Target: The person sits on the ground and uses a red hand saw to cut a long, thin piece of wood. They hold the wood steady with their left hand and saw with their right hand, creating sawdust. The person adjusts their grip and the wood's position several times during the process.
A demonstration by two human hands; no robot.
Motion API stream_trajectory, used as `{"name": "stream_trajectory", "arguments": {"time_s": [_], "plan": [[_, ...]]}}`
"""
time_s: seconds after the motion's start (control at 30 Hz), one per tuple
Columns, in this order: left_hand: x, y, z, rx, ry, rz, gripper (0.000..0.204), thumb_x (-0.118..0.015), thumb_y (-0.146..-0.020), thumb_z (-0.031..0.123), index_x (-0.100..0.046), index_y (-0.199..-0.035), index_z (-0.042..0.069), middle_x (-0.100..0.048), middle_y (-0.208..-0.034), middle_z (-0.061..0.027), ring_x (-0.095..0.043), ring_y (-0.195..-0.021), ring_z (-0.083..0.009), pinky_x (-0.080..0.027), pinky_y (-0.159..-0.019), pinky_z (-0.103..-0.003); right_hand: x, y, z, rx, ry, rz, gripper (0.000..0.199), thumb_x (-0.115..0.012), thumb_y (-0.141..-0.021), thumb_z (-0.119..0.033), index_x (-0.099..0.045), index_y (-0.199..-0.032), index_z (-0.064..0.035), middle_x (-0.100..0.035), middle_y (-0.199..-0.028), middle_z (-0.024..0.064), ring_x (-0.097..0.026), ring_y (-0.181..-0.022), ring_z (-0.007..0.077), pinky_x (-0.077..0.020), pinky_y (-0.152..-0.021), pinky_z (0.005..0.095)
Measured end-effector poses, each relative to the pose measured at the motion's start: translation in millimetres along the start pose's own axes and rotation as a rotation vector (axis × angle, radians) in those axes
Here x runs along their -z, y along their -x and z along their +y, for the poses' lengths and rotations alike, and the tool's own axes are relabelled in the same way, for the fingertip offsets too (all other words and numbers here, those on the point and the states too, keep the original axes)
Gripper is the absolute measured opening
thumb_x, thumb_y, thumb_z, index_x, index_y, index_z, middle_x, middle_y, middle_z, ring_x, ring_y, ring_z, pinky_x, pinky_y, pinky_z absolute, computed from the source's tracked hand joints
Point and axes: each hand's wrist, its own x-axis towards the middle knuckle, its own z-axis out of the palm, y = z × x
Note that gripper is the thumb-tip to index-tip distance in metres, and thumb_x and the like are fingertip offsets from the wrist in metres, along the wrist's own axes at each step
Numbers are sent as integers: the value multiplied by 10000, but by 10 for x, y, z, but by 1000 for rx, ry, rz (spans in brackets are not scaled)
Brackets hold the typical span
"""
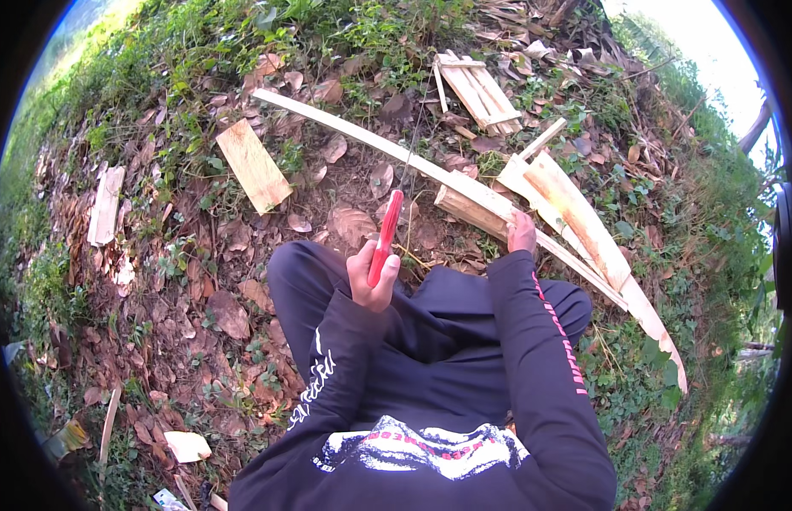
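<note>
My left hand [374, 277] is closed round the red handle of a saw [387, 238]. Its thin dark blade points away from me, seen nearly edge-on, and crosses over a long pale wooden strip [353, 132]. The strip runs from the far left down to the near right, lying over a short, thick piece of wood [468, 211] on the ground. Toward the right, my right hand [522, 232] grips the strip beside that piece, fingers on top. Whether the blade touches the strip, I cannot tell.
Wide boards [574, 213] and a long tapering offcut lie at the right. A small slatted wooden frame [479, 92] rests farther off. A flat board [254, 166] and a smaller piece [106, 206] lie left among dry leaves and weeds. My bent legs are close in front.
</note>
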Motion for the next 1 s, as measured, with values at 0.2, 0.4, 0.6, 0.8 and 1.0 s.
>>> {"name": "stream_trajectory", "arguments": {"time_s": [0.2, 0.4, 0.6, 0.8, 1.0], "plan": [[-35, 69, -137, 82, 77, 6, 170, -598, -847, 141, -524, -779, 3, -471, -555, -6, -432, -507, -72, -356, -490, -251, -17, -30, 238, 63, -77, 38, 338, -643, -725, 3, -596, -1057, -40, -608, -1054, 134, -569, -1023, 325, -451, -910, 397], [41, 78, -166, 88, 61, 5, 184, -598, -839, 144, -520, -761, -4, -483, -556, -22, -431, -510, -79, -347, -490, -259, 41, 2, -99, 38, 148, -67, 317, -654, -733, -18, -578, -1032, -93, -629, -1011, 110, -594, -995, 307, -459, -872, 405], [10, 82, -194, 107, 64, 6, 200, -602, -841, 154, -521, -752, -5, -478, -548, -21, -427, -503, -77, -341, -484, -262, -32, -22, 92, 122, 120, 44, 330, -593, -799, -8, -618, -1121, -75, -653, -1097, 121, -618, -1021, 296, -470, -889, 380], [-40, 105, -212, 113, 62, 3, 172, -597, -843, 127, -531, -757, -7, -474, -548, -5, -417, -504, -67, -335, -482, -261, -98, -56, 186, 40, 248, 98, 235, -493, -898, -110, -623, -1088, -153, -658, -1070, 32, -586, -1068, 234, -296, -1040, 589], [-13, 125, -243, 157, 21, -10, 153, -595, -839, 104, -534, -761, -13, -469, -556, 1, -412, -513, -61, -329, -483, -254, -37, -87, 15, -14, 221, -53, 241, -426, -923, -130, -611, -1077, -150, -629, -1082, 35, -556, -1109, 235, -232, -1084, 602]]}}
